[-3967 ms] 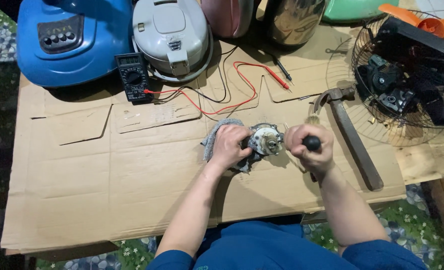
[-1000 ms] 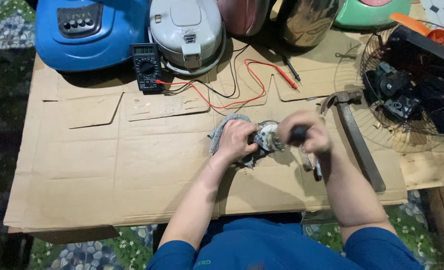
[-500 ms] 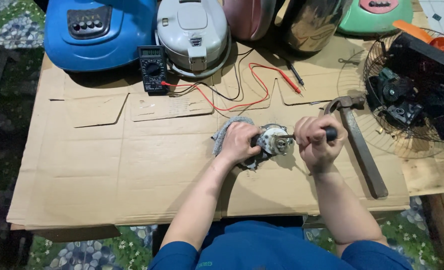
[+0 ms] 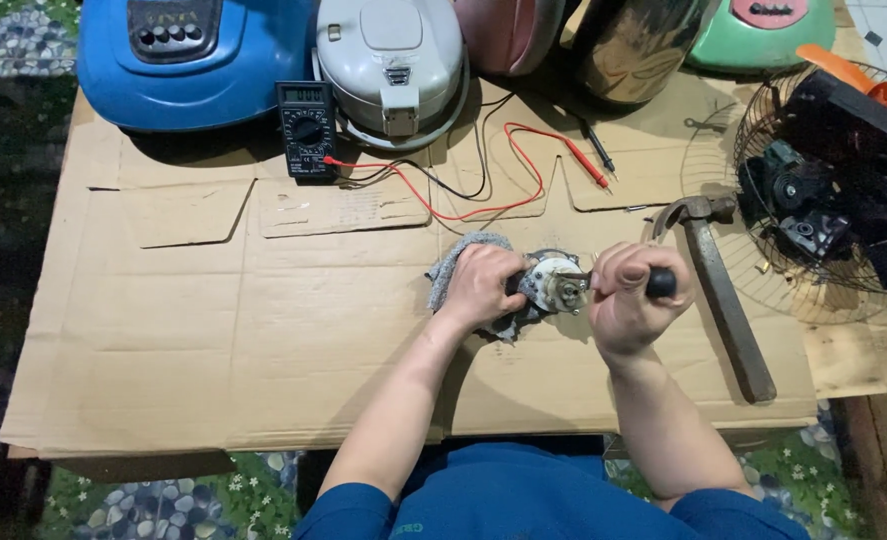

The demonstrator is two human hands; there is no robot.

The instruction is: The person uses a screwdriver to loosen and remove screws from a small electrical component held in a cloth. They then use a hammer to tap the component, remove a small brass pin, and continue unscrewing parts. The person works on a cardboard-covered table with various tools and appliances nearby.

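since half a second ago almost nothing has shifted: my right hand (image 4: 628,300) has crept a touch closer to the work, and four seconds back it sat lower and further out, away from the motor. now that hand is curled shut around the black rounded handle of a screwdriver (image 4: 653,284), whose thin metal shaft runs leftward with its tip on the small fan motor (image 4: 551,285), a round pale-faced piece with dull metal around its centre. my left hand (image 4: 483,285) is clamped down over the motor's left side, fingers bent and closed on it, pressing it onto a crumpled grey rag (image 4: 446,268) that shows soft and frayed at the edges. motor and rag lie near the middle of a flattened brown cardboard sheet (image 4: 213,340), matte and creased with cut flaps. just right of my right hand lies a hammer (image 4: 718,285), worn steel head uppermost, long brownish handle slanting down the sheet. further right is a wire fan guard (image 4: 763,270) with dark parts piled in it. at the far edge stand a glossy blue cooker (image 4: 198,50) and a grey-white rounded cooker (image 4: 388,60), with a black boxy multimeter (image 4: 305,128) between them, its red and black leads (image 4: 523,165) looping across the cardboard.
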